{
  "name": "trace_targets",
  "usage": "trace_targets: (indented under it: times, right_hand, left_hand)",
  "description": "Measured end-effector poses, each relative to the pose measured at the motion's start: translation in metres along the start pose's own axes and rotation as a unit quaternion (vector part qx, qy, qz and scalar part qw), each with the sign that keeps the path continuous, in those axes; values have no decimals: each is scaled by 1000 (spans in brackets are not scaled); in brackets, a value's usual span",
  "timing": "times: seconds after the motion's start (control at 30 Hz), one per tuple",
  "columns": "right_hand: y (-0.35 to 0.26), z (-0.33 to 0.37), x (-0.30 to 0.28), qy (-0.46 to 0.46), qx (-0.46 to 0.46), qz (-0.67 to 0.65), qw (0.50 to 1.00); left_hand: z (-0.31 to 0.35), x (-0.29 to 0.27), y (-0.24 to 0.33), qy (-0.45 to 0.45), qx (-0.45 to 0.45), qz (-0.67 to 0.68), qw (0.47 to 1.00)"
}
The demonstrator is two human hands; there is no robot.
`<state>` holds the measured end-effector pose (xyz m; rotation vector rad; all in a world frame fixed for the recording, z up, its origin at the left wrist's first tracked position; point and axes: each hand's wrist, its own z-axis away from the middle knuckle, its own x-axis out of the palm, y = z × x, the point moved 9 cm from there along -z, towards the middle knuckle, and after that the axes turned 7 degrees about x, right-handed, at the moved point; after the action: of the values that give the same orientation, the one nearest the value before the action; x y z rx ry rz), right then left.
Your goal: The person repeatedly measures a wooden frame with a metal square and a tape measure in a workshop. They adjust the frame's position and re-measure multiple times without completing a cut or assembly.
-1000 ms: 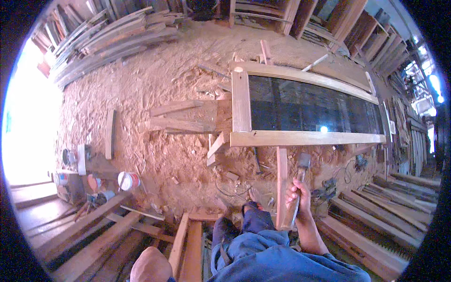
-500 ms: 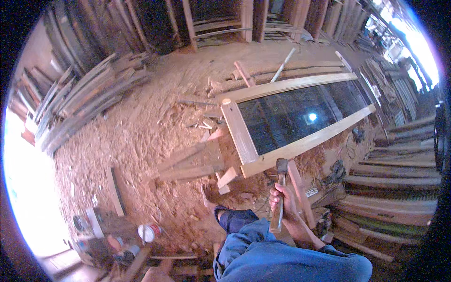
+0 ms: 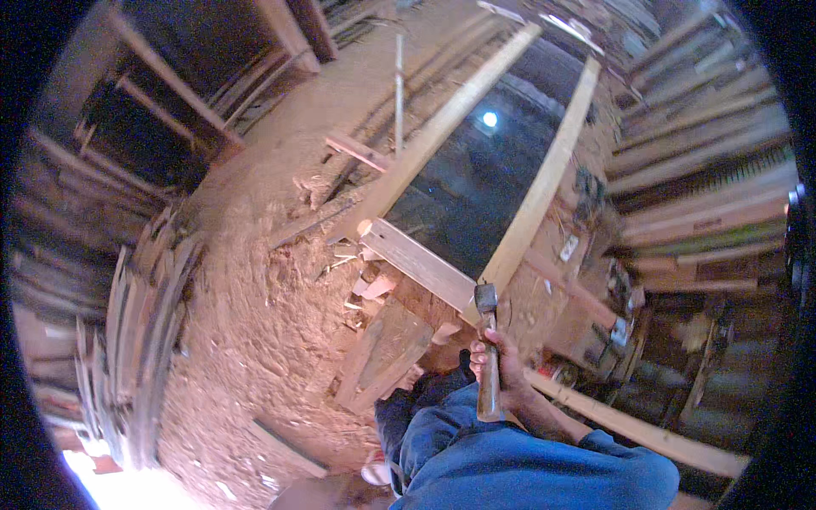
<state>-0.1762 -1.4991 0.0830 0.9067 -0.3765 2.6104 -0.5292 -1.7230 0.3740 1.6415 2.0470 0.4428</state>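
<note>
My right hand (image 3: 501,361) is closed round the wooden handle of a hammer (image 3: 489,395). The hammer's metal head points up and away from me, in front of the near corner of a long pale wooden frame (image 3: 425,263). Within that frame is a dark, shiny panel (image 3: 476,183) that reflects a bright light. Whether the hammer head touches the frame, I cannot tell. My left hand does not show.
Pinkish wooden supports (image 3: 361,153) stick out beside the frame. A wide board (image 3: 382,353) lies near my foot on the shaving-strewn ground. Stacked planks (image 3: 697,187) line the right side, and more timber (image 3: 144,331) is piled at left. A long beam (image 3: 637,425) runs at lower right.
My view has swung to the right, so the frame now slants more steeply away. The hammer head now appears over the frame's near corner, still in my right hand.
</note>
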Motion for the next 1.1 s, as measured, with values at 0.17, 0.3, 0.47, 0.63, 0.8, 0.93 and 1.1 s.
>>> trace_targets:
  times: [0.17,0.3,0.47,0.63,0.8,0.93,1.1]
  right_hand:
    - [36,5,-23,41,-24,-209,977]
    - [68,2,-43,124,-70,-282,949]
    - [112,-30,-42,53,-76,-400,912]
    - [125,-72,-42,60,-175,-475,860]
    - [114,-92,-44,104,-268,-446,848]
    - [84,-115,-58,167,-310,-354,867]
    - [63,-137,-59,24,-366,-483,796]
  left_hand:
    - [-16,170,-56,-136,-7,100,986]
    - [87,360,-115,-368,-68,113,920]
    - [250,506,-172,-649,-29,-44,759]
    - [304,543,-176,-709,-34,0,705]
    - [290,530,-162,-725,0,-5,689]
    - [296,533,-162,-743,1,65,666]
    - [313,546,-175,-706,-41,189,682]
